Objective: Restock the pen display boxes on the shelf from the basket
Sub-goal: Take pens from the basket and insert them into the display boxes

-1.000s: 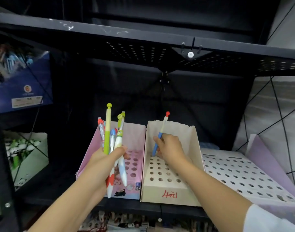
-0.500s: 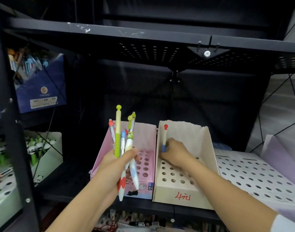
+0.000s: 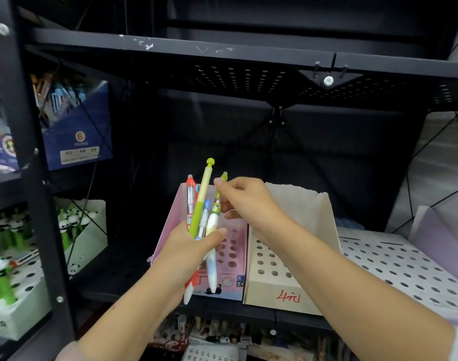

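Right hand off the cream box, now at the pens.
It pinches a green-topped pen in the bundle gripped by the left hand.

The right hand has left the beige box without the blue pen and now pinches the top of a green-capped pen in the left hand's bundle.

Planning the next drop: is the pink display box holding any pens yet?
Seemingly empty: the pink display box shows only open holes where visible; the left hand and its pens hide the rest.
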### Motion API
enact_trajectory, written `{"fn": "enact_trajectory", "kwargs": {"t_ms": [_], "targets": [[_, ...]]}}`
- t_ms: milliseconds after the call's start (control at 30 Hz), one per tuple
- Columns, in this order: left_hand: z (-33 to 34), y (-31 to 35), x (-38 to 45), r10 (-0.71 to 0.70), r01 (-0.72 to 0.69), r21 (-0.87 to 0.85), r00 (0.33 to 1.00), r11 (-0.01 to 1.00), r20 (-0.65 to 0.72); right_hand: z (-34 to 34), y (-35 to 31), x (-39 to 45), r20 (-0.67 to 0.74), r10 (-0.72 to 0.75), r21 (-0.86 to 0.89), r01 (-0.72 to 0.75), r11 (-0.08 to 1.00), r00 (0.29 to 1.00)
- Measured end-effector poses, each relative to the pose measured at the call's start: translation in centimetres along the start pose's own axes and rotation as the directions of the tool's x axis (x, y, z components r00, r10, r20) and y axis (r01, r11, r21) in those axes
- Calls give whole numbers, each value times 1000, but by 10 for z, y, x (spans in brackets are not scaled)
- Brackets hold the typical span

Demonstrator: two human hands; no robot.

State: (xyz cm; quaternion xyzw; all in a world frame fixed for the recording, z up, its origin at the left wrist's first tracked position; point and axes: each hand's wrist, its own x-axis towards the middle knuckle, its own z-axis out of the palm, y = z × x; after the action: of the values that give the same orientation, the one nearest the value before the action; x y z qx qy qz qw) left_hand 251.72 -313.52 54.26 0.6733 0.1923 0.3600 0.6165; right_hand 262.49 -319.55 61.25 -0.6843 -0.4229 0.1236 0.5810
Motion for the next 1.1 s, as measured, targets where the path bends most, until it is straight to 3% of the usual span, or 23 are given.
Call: {"fn": "enact_trajectory", "kwargs": {"t_ms": [100, 200, 233, 300, 367, 433, 600, 833, 1100], "targets": [[-12, 8, -2, -16, 16, -24, 999, 1000, 30, 6, 0, 9, 2, 46, 129, -46, 991, 999], [-30, 14, 2, -76, 67, -83, 992, 994, -102, 7, -4, 24, -91, 73, 364, -35, 931, 993], [-37, 15, 4, -86, 73, -89, 985, 993, -150, 7, -4, 31, -164, 54, 348, 7, 937, 985], [-52, 14, 7, -99, 81, -90, 971, 993, -219, 7, 3, 42, -277, -67, 105, 100, 989, 958], [-63, 12, 10, -100, 82, -81, 960, 993, -263, 15, 11, 50, -238, -192, -139, 162, 977, 952], [-70, 10, 12, -102, 79, -88, 948, 993, -302, 28, 20, 57, -167, -217, -259, 170, 951, 962], [-77, 0, 13, -107, 82, -94, 946, 992, -305, 55, 39, 75, -77, -209, -344, 171, 923, 975], [-80, -6, 13, -105, 82, -100, 963, 992, -248, 59, 41, 90, -58, -268, -461, 212, 862, 962], [-78, -16, 10, -152, 125, -126, 960, 984, -234, 78, 59, 87, 82, -58, -598, 96, 795, 995]]}}
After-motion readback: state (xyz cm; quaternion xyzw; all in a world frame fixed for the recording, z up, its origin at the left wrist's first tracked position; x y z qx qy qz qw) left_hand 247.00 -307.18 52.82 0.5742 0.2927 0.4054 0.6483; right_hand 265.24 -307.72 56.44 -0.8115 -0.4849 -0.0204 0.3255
